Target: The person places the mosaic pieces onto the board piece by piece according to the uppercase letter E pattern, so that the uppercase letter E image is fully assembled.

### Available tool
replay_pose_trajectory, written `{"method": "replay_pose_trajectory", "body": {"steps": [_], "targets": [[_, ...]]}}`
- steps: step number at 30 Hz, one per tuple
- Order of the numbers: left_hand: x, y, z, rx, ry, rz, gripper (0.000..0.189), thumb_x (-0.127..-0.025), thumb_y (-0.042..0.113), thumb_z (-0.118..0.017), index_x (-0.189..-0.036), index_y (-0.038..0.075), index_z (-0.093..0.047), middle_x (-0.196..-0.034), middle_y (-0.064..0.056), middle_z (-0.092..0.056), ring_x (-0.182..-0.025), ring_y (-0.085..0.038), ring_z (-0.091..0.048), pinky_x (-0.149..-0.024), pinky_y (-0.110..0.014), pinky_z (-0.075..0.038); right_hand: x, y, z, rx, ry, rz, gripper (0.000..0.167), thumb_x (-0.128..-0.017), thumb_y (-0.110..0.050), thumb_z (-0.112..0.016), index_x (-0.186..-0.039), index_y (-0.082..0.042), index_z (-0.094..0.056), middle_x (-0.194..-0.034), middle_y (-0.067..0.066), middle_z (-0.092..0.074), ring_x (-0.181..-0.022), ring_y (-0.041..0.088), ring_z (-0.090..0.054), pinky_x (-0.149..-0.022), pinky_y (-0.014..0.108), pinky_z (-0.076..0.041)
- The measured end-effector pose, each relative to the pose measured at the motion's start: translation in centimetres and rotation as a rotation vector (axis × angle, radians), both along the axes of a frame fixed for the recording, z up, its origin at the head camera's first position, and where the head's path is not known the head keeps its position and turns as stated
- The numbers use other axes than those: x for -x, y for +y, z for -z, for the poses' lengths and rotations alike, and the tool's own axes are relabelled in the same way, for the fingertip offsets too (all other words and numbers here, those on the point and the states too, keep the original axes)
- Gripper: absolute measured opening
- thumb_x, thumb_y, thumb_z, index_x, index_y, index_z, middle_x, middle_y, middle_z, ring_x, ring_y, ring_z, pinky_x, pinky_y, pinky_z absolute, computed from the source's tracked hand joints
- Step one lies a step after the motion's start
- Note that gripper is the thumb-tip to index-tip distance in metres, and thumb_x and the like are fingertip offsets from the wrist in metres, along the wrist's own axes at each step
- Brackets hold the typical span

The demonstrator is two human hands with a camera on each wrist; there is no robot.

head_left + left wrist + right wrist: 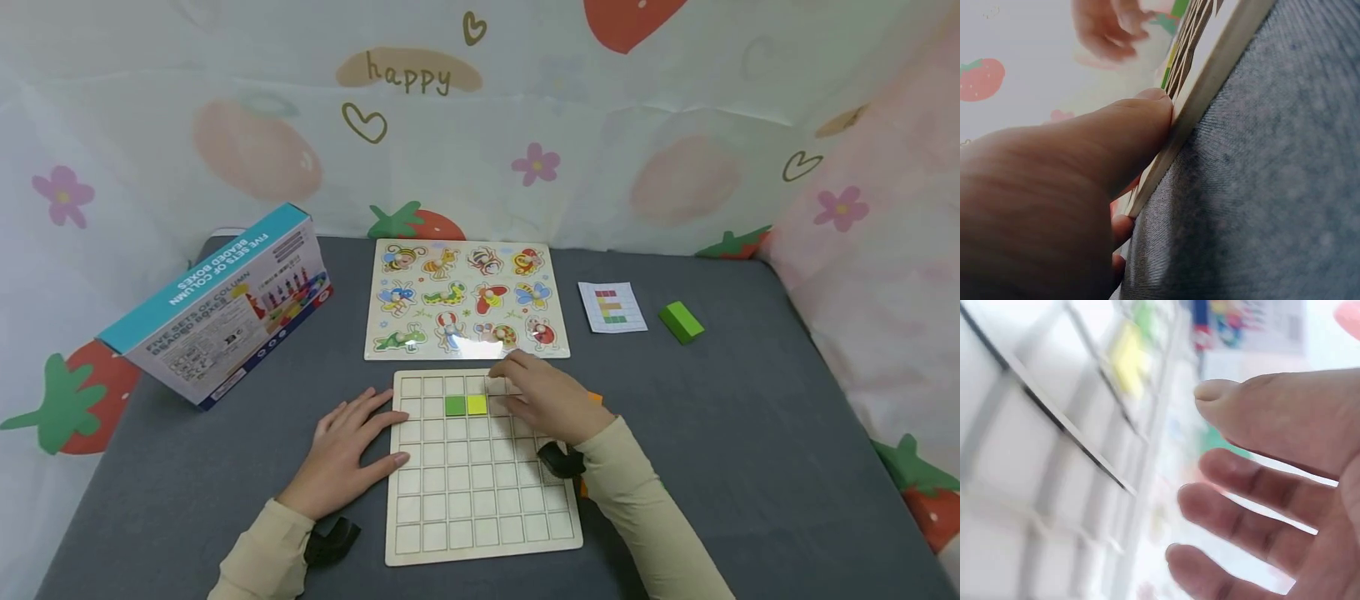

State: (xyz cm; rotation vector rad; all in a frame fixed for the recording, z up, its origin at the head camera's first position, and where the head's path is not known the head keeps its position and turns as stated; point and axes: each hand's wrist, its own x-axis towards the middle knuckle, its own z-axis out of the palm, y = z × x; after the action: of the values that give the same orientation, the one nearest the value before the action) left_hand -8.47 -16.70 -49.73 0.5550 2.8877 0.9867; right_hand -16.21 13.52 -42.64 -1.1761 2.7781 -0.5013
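A pale wooden grid board (480, 533) lies on the grey table. One green square (455, 406) and one yellow square (477, 405) sit side by side in its second row from the far edge. My left hand (341, 458) rests at the board's left edge with fingers spread; the thumb (1141, 119) touches the rim in the left wrist view. Over the upper right of the board is my right hand (551, 396), its fingers apart from the thumb (1285, 419) and holding nothing. Something orange (596, 398) shows past the board's right side, mostly hidden by the right hand and wrist.
Behind the board lies an insect picture puzzle (467, 287). To its right are a small pattern card (633, 312) and a green block (682, 322), perhaps two together. A blue-topped cardboard box (225, 308) stands at the left. Printed fabric (600, 108) hangs behind the table.
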Motion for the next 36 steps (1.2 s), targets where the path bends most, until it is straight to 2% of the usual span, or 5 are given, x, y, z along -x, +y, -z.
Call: {"method": "replay_pose_trajectory", "body": {"steps": [8, 21, 26, 30, 36], "targets": [[-0.2, -0.2, 0.0, -0.003, 0.001, -0.004, 0.053, -0.088, 0.051, -0.063, -0.135, 0.027, -0.054, -0.153, -0.004, -0.034, -0.144, -0.031, -0.023, -0.110, -0.060, -0.014, -2.8, 5.5, -3.1, -0.050, 0.039, 0.157, 0.029, -0.087, -0.016, -0.072, -0.114, -0.008, -0.063, -0.109, 0.004, -0.062, -0.094, 0.016, -0.059, -0.076, 0.030, -0.054], [0.0, 0.0, 0.1, -0.013, 0.039, 0.000, 0.052, -0.089, 0.048, -0.064, -0.135, 0.025, -0.054, -0.152, -0.007, -0.035, -0.143, -0.034, -0.024, -0.108, -0.061, -0.015, -9.2, 13.0, -0.8, -0.119, -0.180, 0.410, 0.042, -0.081, -0.019, -0.077, -0.119, -0.011, -0.061, -0.109, 0.002, -0.059, -0.099, 0.018, -0.059, -0.082, 0.038, -0.053], [0.1, -0.2, 0.0, -0.007, 0.025, -0.002, 0.053, -0.089, 0.049, -0.063, -0.135, 0.026, -0.054, -0.153, -0.005, -0.034, -0.143, -0.032, -0.023, -0.110, -0.060, -0.014, -10.2, 14.0, 0.2, -0.109, -0.265, 0.464, 0.050, -0.078, -0.020, -0.080, -0.122, -0.011, -0.058, -0.105, 0.003, -0.055, -0.087, 0.014, -0.054, -0.071, 0.032, -0.051], [0.1, -0.2, -0.1, -0.001, 0.001, -0.002, 0.054, -0.089, 0.052, -0.062, -0.136, 0.027, -0.053, -0.154, -0.003, -0.033, -0.144, -0.031, -0.022, -0.111, -0.059, -0.012, -10.4, 14.0, 0.8, -0.089, -0.297, 0.464, 0.044, -0.080, -0.016, -0.077, -0.120, -0.013, -0.058, -0.100, 0.003, -0.050, -0.075, 0.011, -0.046, -0.060, 0.026, -0.044], [0.1, -0.2, -0.2, 0.002, -0.017, -0.001, 0.054, -0.089, 0.052, -0.062, -0.136, 0.027, -0.053, -0.154, -0.004, -0.032, -0.145, -0.031, -0.021, -0.111, -0.059, -0.012, -10.1, 13.6, 1.4, -0.030, -0.200, 0.436, 0.035, -0.081, -0.010, -0.075, -0.113, -0.015, -0.063, -0.094, -0.001, -0.050, -0.075, 0.008, -0.044, -0.061, 0.024, -0.042]]}}
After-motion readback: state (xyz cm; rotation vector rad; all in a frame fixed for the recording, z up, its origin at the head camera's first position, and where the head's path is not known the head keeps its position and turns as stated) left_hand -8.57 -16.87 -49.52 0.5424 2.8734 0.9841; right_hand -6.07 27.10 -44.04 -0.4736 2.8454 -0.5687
